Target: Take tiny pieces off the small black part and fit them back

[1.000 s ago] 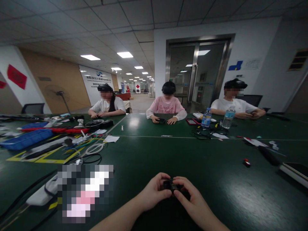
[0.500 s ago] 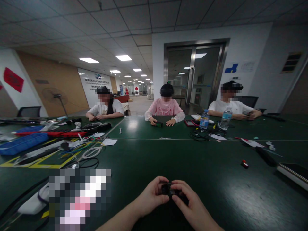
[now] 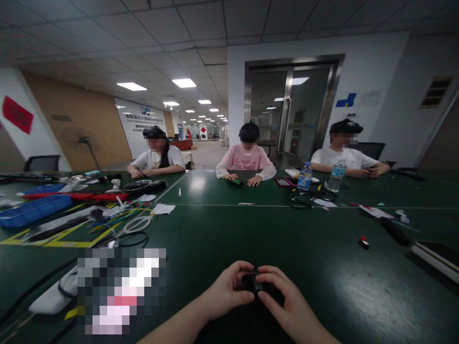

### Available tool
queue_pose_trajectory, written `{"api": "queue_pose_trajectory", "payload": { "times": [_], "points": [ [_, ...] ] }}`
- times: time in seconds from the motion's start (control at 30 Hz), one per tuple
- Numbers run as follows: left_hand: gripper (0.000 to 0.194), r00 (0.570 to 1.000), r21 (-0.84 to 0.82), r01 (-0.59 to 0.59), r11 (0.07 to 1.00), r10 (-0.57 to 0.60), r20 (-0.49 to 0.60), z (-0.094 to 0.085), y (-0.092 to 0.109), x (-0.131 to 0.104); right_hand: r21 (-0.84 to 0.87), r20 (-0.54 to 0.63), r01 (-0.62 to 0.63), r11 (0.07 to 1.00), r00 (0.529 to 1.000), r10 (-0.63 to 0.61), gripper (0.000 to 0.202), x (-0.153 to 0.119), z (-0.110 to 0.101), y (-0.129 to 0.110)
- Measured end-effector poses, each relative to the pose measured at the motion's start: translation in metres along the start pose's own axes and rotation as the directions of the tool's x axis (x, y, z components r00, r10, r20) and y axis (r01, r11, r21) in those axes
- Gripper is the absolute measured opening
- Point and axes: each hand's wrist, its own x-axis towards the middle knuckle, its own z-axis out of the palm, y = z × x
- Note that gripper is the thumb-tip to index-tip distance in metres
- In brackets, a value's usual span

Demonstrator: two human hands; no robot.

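Near the front edge of the dark green table (image 3: 215,234), a small black object (image 3: 253,282) is between my two hands. My left hand (image 3: 233,289) has its fingers and thumb closed on the object's left side. My right hand (image 3: 281,296) grips it from the right, with the index finger and thumb close to its front part. What the object is cannot be made out; the fingers hide much of it.
Cables (image 3: 138,224), a blue tray (image 3: 36,210) and a white power strip (image 3: 53,294) lie at the left. A small red object (image 3: 364,242) and a white-edged device (image 3: 435,260) are right. Across sit three people, with two bottles (image 3: 304,177) near them.
My right hand's fingers have shifted slightly on the black object. Across the table, the middle person's hand has moved a little over a dark green-lit object, which now lies flatter.
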Motion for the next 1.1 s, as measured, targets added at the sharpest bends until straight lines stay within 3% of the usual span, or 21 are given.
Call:
{"api": "queue_pose_trajectory", "payload": {
  "times": [1.1],
  "points": [
    [0.042, 1.0, 0.08, -0.006, 0.997, 0.006, 0.004, 0.0018, 0.0042, -0.0038, -0.017, -0.02, -0.004, 1.0, 1.0, 0.004, 0.016, -0.0022, -0.0004, -0.0058]
  ]
}}
